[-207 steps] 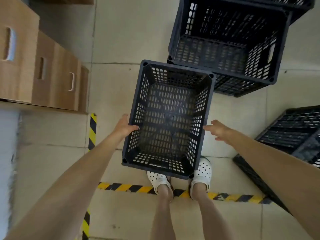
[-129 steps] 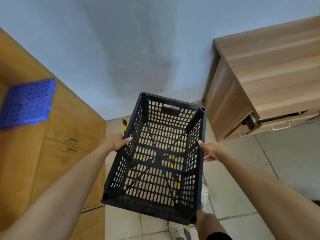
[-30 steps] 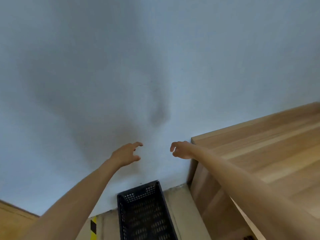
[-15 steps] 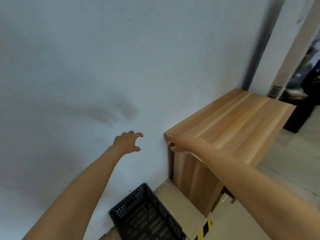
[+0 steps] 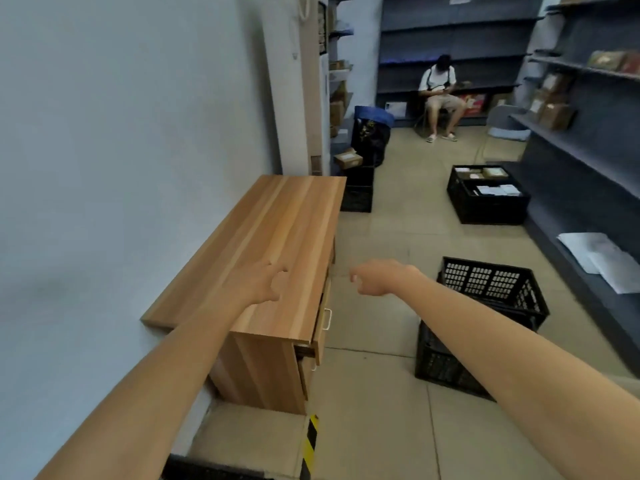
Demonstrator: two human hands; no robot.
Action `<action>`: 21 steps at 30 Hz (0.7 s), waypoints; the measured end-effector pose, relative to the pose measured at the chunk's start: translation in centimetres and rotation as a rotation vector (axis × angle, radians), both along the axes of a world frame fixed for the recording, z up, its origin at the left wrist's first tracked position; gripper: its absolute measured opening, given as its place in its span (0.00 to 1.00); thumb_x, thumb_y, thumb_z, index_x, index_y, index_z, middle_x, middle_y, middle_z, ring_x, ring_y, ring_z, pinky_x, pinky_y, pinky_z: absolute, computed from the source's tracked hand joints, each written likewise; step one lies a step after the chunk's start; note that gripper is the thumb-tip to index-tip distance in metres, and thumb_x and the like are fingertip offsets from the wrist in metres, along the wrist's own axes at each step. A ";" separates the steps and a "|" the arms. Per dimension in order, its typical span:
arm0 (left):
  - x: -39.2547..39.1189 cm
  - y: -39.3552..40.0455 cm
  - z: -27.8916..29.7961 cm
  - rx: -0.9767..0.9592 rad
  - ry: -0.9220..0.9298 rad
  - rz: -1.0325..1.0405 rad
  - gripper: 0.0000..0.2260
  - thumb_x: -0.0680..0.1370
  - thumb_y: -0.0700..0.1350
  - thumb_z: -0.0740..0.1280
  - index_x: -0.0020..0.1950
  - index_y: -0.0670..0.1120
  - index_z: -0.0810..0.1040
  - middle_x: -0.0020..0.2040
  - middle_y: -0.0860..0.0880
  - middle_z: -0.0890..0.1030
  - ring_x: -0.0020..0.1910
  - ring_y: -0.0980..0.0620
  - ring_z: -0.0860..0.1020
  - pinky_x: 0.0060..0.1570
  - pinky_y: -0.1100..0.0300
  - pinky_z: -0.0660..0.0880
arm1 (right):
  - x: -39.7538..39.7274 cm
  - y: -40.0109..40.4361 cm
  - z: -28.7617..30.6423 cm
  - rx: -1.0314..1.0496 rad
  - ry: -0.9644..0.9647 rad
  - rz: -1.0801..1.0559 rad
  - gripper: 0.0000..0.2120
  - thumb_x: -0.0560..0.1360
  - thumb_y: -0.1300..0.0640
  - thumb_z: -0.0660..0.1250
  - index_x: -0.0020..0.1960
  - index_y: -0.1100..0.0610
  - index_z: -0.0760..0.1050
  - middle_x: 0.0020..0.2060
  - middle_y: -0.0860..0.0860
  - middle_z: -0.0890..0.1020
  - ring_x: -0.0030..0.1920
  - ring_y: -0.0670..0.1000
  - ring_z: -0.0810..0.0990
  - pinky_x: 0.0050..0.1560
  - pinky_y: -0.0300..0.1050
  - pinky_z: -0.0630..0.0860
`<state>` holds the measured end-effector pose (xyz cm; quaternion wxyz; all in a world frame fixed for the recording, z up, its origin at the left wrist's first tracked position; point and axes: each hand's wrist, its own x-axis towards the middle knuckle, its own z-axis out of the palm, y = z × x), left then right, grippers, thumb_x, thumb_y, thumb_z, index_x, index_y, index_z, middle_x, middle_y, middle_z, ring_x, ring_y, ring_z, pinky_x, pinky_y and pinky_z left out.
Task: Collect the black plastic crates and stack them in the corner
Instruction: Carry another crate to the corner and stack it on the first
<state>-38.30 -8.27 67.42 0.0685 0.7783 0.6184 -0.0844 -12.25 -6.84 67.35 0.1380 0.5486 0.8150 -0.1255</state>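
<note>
Head view shows both arms stretched forward, left hand (image 5: pixel 265 284) loosely open and right hand (image 5: pixel 375 278) half-curled, both empty, with the view swung from the wall toward stacked black crates (image 5: pixel 485 318) at right.

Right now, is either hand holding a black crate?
No: the left hand and right hand are both empty, and the nearest crate sits on the floor.

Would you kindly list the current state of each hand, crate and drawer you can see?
left hand: empty, open
right hand: empty, loosely curled
nearest black crates: stacked, top one empty
far black crate: filled with boxes
cabinet top drawer: slightly open
</note>
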 end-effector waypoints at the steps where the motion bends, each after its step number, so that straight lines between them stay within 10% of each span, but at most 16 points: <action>1: 3.3 1.2 0.0 -0.004 0.007 -0.049 0.29 0.76 0.52 0.69 0.75 0.56 0.62 0.69 0.48 0.71 0.62 0.47 0.73 0.54 0.54 0.75 | 3.2 0.1 0.0 0.002 -0.025 -0.036 0.18 0.79 0.58 0.57 0.69 0.55 0.69 0.64 0.55 0.75 0.62 0.58 0.75 0.55 0.49 0.72; 13: 40.4 9.3 -2.2 -0.016 0.050 -0.440 0.30 0.76 0.56 0.69 0.75 0.59 0.61 0.71 0.49 0.69 0.69 0.44 0.70 0.61 0.46 0.72 | 40.9 -1.8 -1.6 -0.080 -0.114 -0.488 0.18 0.78 0.57 0.57 0.67 0.56 0.71 0.65 0.56 0.75 0.63 0.59 0.75 0.62 0.51 0.71; 21: 53.1 12.7 -4.6 -0.072 0.135 -0.582 0.31 0.75 0.56 0.69 0.75 0.57 0.61 0.71 0.49 0.70 0.69 0.45 0.70 0.62 0.48 0.72 | 52.6 -3.0 -4.4 -0.120 -0.039 -0.673 0.16 0.78 0.57 0.57 0.64 0.56 0.71 0.61 0.56 0.77 0.61 0.59 0.76 0.60 0.53 0.73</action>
